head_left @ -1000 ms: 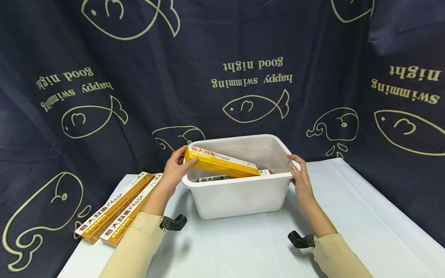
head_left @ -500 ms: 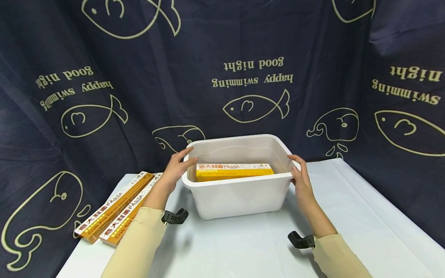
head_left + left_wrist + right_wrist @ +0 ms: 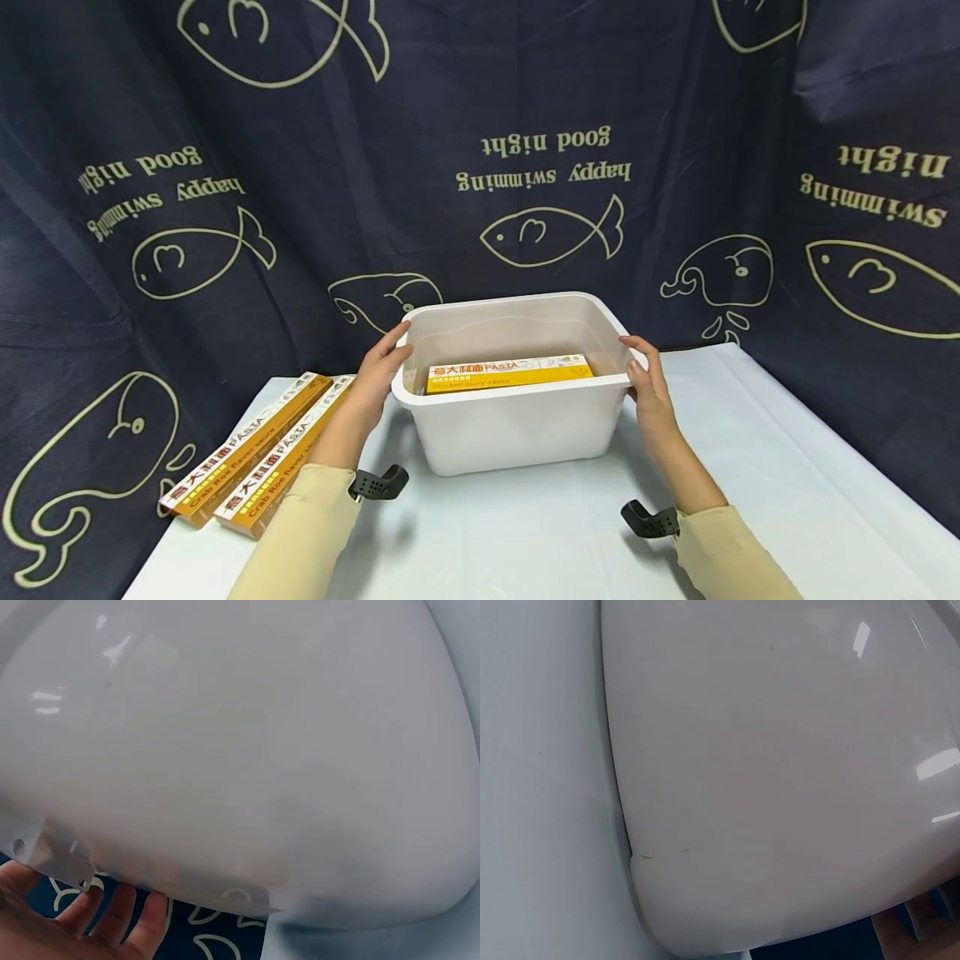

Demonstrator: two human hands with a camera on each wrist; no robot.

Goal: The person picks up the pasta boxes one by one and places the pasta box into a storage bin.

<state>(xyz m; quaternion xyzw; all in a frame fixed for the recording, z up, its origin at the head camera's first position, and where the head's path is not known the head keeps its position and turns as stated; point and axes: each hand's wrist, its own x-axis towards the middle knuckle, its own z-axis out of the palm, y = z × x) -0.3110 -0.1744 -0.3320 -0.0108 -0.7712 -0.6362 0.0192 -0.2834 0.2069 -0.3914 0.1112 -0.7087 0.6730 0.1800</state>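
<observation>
A white plastic storage bin [image 3: 517, 433] stands upright on the table. Inside lies a yellow-and-white pasta box [image 3: 510, 373], its lower part hidden by the front wall. My left hand [image 3: 367, 392] holds the bin's left rim, thumb at the edge; the left wrist view catches several fingers [image 3: 116, 911] against the outside, below the rim. On the opposite end, my right hand [image 3: 651, 387] grips the right rim with thumb and fingers. Only part of its fingers [image 3: 922, 930] shows at the corner of the right wrist view.
Two brown-and-white pasta boxes, one farther left [image 3: 243, 450] and one nearer the left forearm [image 3: 281, 462], lie slanted on the white-covered table [image 3: 510, 542]. A dark blue fish-print curtain [image 3: 555, 100] hangs right behind the bin.
The yellow pasta box, held tilted by my left hand a second ago, dropped into the bin and now lies flat. My left hand let it go and moved onto the rim. The right hand stayed put.
</observation>
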